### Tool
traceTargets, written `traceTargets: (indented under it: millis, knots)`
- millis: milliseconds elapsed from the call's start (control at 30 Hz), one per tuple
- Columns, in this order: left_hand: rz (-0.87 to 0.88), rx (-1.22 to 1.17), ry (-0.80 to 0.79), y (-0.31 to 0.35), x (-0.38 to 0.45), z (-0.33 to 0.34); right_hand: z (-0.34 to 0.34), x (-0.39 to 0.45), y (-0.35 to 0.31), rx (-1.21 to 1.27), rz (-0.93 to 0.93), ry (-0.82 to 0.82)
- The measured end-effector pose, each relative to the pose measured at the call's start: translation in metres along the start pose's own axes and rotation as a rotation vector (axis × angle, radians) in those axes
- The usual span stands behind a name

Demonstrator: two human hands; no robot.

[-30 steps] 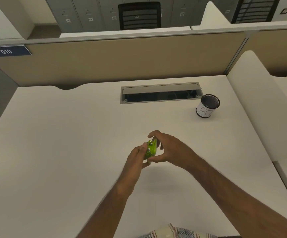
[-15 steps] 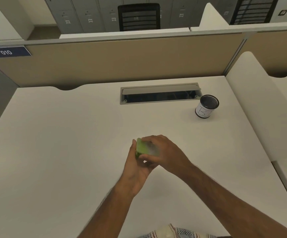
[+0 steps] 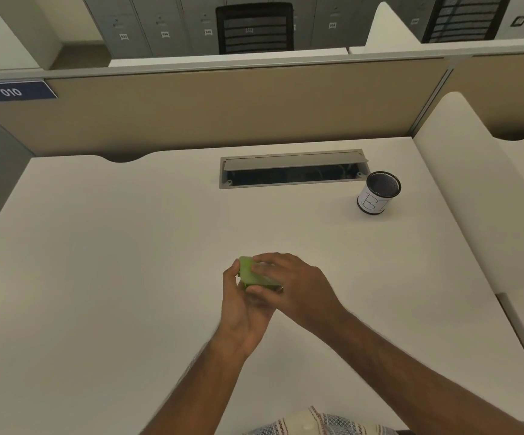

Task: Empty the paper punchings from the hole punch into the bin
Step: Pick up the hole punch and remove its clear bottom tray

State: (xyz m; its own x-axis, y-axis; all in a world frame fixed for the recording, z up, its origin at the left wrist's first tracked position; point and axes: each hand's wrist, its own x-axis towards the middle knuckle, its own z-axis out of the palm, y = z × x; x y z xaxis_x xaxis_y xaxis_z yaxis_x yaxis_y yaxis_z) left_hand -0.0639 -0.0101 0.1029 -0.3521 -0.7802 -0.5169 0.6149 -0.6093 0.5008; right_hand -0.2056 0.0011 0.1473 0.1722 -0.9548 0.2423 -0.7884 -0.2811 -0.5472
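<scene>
- White desk point(image 3: 104, 277): fills most of the view; its near edge is cut off by the lower frame.
- Beige partition point(image 3: 223, 111): runs along the far edge of the desk and carries a blue plate marked "010" at the left.
- Grey cable tray point(image 3: 292, 168): recessed in the desk, lid raised; its dark interior is hard to make out.
- Right hand point(image 3: 298, 287): curled over the hole punch from the right, fingers on its top face and thumb at its near edge; it covers the punch's right end.
- Left hand point(image 3: 242, 312): cupped under and beside the punch, closed on its left side; the palm side is hidden.
- Bin point(image 3: 378, 193): small black mesh cup with a white label, upright at the far right, well apart from both hands.
- Hole punch point(image 3: 251, 276): green, held above mid-desk between both hands; only the top face shows.
</scene>
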Motion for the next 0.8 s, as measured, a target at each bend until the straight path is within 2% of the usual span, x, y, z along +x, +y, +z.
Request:
traceTargets:
  millis: [167, 367, 467, 567, 800]
  knots:
    - [0.015, 0.003, -0.045, -0.002, -0.002, 0.007, -0.007, 0.006, -0.016, -0.079, -0.063, 0.026]
    - [0.012, 0.028, -0.003, -0.001, 0.002, 0.009, -0.011, 0.009, -0.025, -0.131, -0.112, 0.027]
    - [0.023, 0.041, 0.052, -0.004, 0.006, 0.008, -0.008, 0.01, -0.033, -0.156, -0.118, 0.105]
    - [0.015, 0.027, 0.085, -0.005, 0.012, 0.005, -0.007, 0.012, -0.027, -0.063, -0.099, 0.06]
    - [0.023, -0.032, 0.034, -0.007, 0.012, -0.003, -0.006, 0.012, -0.021, 0.089, 0.022, -0.002]
